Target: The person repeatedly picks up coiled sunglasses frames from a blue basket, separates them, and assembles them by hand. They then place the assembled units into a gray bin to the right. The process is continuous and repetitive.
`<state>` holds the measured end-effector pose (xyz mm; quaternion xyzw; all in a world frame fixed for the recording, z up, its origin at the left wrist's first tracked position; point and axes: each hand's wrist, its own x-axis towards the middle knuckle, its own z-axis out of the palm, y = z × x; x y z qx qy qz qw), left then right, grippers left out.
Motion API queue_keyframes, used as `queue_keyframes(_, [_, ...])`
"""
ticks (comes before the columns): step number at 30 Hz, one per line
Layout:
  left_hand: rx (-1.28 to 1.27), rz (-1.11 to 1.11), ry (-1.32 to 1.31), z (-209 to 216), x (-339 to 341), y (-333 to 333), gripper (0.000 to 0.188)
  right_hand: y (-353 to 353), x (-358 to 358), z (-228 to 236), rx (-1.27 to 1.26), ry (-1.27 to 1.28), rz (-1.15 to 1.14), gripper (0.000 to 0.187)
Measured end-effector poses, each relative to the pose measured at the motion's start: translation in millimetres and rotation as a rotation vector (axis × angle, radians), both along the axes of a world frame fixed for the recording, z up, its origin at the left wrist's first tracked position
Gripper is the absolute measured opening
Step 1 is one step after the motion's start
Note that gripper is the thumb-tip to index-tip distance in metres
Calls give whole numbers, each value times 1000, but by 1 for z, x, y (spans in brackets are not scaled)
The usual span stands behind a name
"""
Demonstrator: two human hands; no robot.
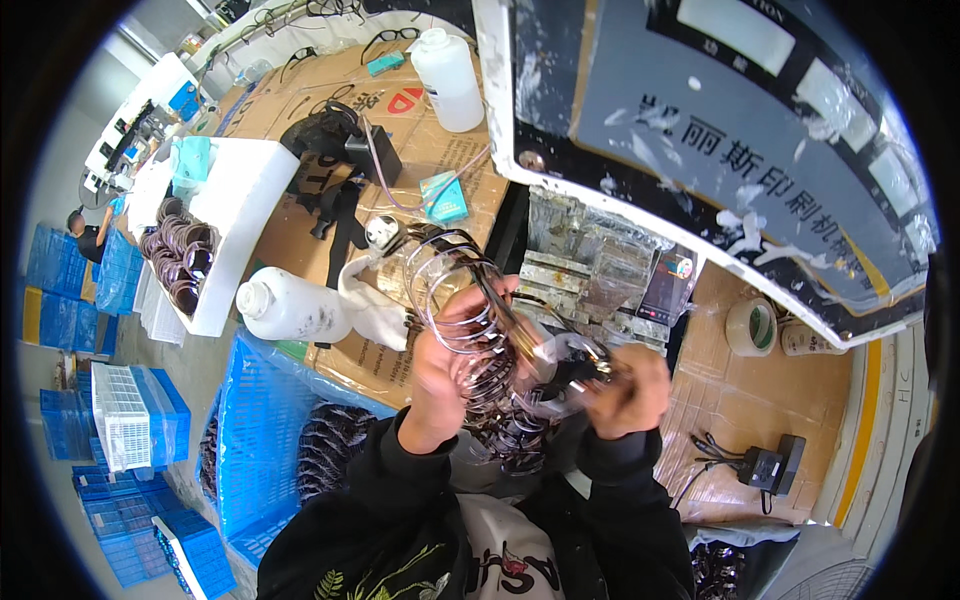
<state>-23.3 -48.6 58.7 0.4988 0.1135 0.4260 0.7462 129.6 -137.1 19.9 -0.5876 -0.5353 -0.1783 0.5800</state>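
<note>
My left hand (440, 375) is closed around a bundle of thin, shiny curved hoops (430, 275), silvery and brown; their exact kind I cannot make out. The bundle fans out above the hand and hangs down below it. To the right, my right hand (632, 392) is somewhat blurred, its fingers curled on the ends of dark, glossy hoops (585, 355). These stretch across between both hands. Behind the bundle lies a white cloth (375, 305), beside a white plastic bottle (290, 305) lying tilted on the cardboard-covered table (470, 165).
A large grey machine panel (690, 130) overhangs the right, above a stained metal fixture (560, 260) and a phone (668, 285). Blue baskets (260, 440) of dark pieces stand at left. A foam tray (250, 200), upright bottle (445, 80), tape roll (750, 327) and power adapter (765, 467) surround me.
</note>
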Motion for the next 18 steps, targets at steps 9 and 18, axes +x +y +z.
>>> queue_keyframes(9, [456, 234, -4, -1, 1, -2, 61, -19, -17, 17, -666, 156, 293, 16])
queue_keyframes(18, [89, 423, 7, -1, -13, 8, 55, -35, -27, -3, -768, 5, 320, 12])
